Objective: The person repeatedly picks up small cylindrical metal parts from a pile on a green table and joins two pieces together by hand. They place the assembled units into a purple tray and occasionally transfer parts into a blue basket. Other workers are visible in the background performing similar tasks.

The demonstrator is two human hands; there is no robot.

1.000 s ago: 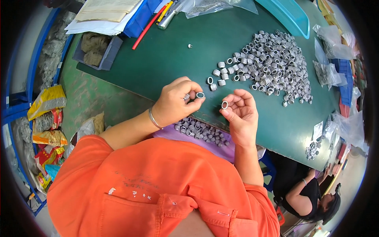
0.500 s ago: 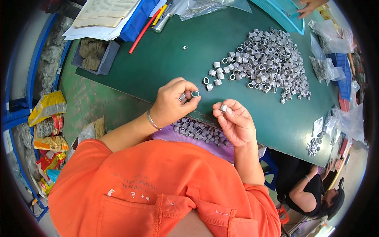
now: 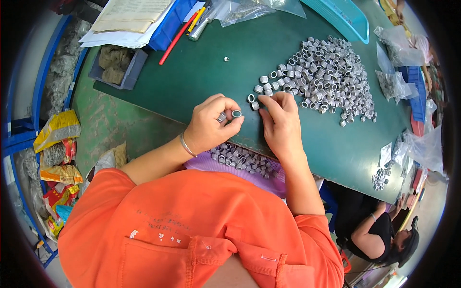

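Note:
Between the thumb and fingers of my left hand [image 3: 211, 120] is a short grey metal ring [image 3: 236, 114], its opening turned up. A second grey piece [image 3: 221, 116] shows among the curled fingers. My right hand [image 3: 282, 122] reaches over the green table, thumb and forefinger apart beside a loose ribbed metal ring [image 3: 255, 105]; contact is unclear. Another ring [image 3: 250, 98] lies just beyond it. The large pile of similar rings [image 3: 331, 72] spreads farther right. Below my hands, a purple basket [image 3: 225, 165] at the table edge contains many such rings.
A turquoise basket [image 3: 336, 19] sits at the far edge. Far left are a blue bin, papers, a red pen [image 3: 177, 38] and a grey box [image 3: 129, 72] with cloth. Bags of small parts line the right edge. A person in black [image 3: 374, 233] sits at lower right.
My right hand has moved forward from above the basket to the loose rings; the ring it pinched no longer shows. My left hand is still. A person's hand has left the turquoise basket.

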